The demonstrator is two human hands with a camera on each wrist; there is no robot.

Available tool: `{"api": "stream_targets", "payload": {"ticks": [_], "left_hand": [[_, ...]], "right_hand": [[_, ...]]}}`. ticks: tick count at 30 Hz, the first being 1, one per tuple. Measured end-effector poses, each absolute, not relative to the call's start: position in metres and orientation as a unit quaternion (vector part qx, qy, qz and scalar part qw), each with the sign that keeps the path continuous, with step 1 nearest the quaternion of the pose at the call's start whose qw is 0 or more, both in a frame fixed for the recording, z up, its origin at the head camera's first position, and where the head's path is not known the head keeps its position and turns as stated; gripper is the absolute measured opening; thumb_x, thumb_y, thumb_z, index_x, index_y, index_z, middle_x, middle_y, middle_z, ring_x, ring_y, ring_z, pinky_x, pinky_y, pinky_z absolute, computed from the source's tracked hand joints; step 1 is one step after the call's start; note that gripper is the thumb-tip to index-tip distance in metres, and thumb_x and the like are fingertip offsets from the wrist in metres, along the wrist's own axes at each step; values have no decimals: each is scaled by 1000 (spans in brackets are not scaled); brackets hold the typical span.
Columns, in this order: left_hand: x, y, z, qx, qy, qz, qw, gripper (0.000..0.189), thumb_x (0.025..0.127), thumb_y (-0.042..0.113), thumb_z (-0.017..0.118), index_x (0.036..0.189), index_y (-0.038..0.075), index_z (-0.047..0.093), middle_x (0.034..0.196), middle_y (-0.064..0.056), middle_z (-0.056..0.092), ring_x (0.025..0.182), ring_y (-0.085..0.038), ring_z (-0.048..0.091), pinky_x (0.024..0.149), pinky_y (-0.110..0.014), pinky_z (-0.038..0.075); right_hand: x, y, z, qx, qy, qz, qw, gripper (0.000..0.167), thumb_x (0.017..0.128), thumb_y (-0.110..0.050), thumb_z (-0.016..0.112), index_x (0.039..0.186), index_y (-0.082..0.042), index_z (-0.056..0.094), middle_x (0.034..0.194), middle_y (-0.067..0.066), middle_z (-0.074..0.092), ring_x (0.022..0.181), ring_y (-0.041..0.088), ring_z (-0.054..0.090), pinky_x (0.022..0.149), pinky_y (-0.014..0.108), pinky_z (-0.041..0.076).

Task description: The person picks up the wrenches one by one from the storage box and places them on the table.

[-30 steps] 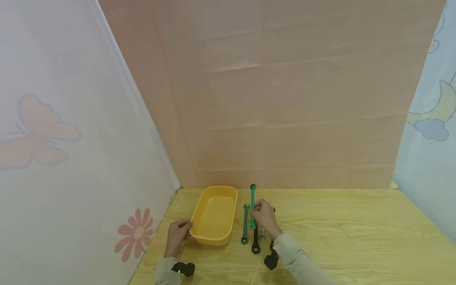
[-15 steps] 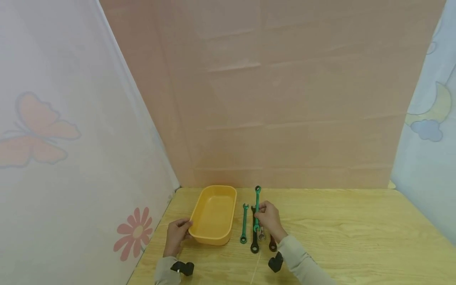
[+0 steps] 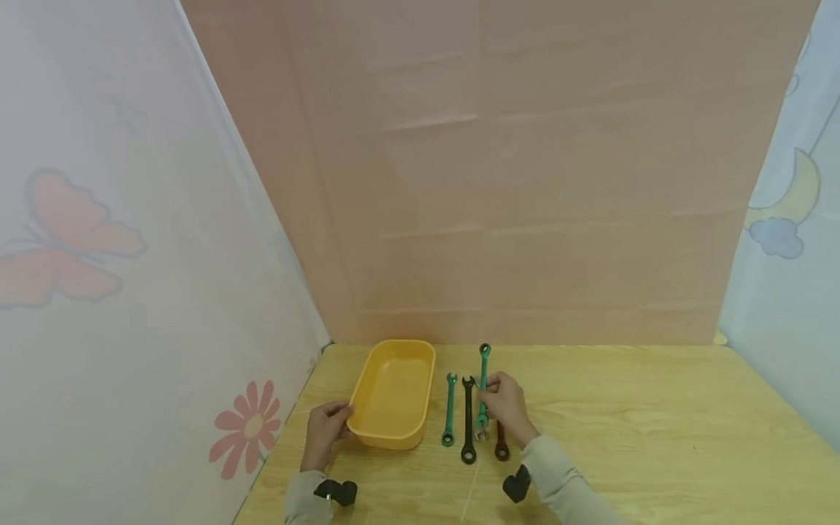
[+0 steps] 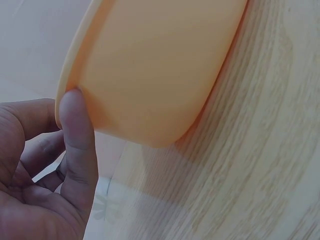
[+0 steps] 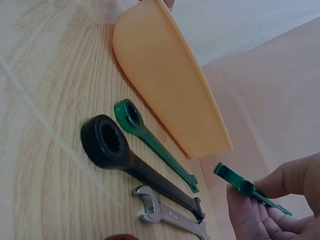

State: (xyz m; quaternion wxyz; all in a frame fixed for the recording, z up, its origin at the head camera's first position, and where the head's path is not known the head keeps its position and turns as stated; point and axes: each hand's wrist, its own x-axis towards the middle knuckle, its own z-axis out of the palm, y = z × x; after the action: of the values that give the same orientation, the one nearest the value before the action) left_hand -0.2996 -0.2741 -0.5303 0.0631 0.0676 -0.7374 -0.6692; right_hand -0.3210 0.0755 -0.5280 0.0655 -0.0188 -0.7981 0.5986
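Observation:
My left hand pinches the near left corner of a yellow plastic basin between thumb and fingers; the left wrist view shows the thumb over the rim. A green combination wrench is pinched in my right hand, raised above the table, ring end away from me. Below it lie a second green wrench, a black wrench, a silver wrench and a dark red wrench. The held wrench and hand partly cover the silver and red ones.
All this is on a light wood-grain table. A brown sheet hangs behind it, and a pale printed curtain borders the left side. The wrenches lie just right of the basin, roughly side by side.
My right hand has moved right with the green wrench, from left of the black wrench to above the silver one, uncovering the black wrench. The left hand and basin stay in place.

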Motion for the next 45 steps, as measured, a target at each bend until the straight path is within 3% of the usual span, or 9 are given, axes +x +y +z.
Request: {"api": "stream_targets", "payload": {"ticks": [5,12,38,45], "left_hand": [[-290,-268,-514,69,-742,-665,59,29,94,-2,62,114,-22,61,78,-11,66,61,-15,60,58,-34,59],[-306,-277,-545,82,-743,-659,78,28,94,4,66,113,-16,65,78,-7,66,60,-13,60,54,-29,58],[-307,-277,-548,83,-736,-666,88,24,93,2,66,109,-16,67,75,-8,66,57,-13,60,51,-26,56],[-307,-278,-549,79,-742,-660,84,26,94,3,66,112,-15,67,77,-7,67,58,-13,61,56,-31,59]], "right_hand": [[-320,82,-533,-25,-801,594,69,16,87,5,64,101,10,58,84,14,64,61,18,62,52,29,56],[-315,88,-537,-31,-809,583,68,17,85,6,64,100,11,57,81,13,63,58,16,59,49,26,53],[-305,117,-563,-58,-829,553,61,18,83,5,65,99,13,59,79,13,65,62,16,61,52,27,54],[-304,122,-565,-61,-824,561,47,20,83,5,61,100,14,58,77,13,65,60,15,63,53,27,56]]}}
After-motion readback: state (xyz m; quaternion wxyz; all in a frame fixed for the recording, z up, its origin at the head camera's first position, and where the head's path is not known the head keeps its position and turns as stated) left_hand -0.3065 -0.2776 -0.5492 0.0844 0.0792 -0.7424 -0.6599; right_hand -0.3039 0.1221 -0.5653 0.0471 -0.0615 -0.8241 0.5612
